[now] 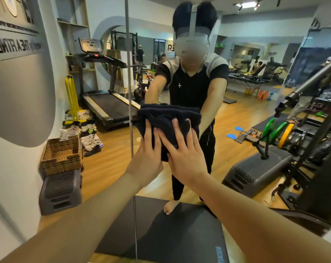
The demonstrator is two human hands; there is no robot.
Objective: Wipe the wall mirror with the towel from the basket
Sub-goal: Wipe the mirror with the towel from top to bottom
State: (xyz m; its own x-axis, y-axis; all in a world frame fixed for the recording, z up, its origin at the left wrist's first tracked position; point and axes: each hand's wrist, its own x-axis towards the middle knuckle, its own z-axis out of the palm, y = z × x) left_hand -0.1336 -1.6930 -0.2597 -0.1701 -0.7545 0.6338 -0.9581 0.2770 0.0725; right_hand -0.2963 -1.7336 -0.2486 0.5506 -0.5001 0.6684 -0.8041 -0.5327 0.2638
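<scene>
A dark navy towel [166, 116], bunched and folded, lies flat against the wall mirror [236, 114] at about chest height. My left hand [147, 150] presses its lower left part with straight fingers. My right hand [183, 149] presses beside it on the lower right, fingers spread and straight. The two hands touch side by side. The mirror shows my reflection behind the towel, arms stretched forward. A vertical seam [130, 111] in the mirror runs just left of the towel. The woven wicker basket [61, 154] stands at the lower left on a grey step block.
A grey step block [60, 190] holds the basket by the white wall at left. A dark mat [161, 234] lies on the wooden floor below my arms. A weight rack with coloured plates [286, 133] and a black step platform [255, 171] stand at right.
</scene>
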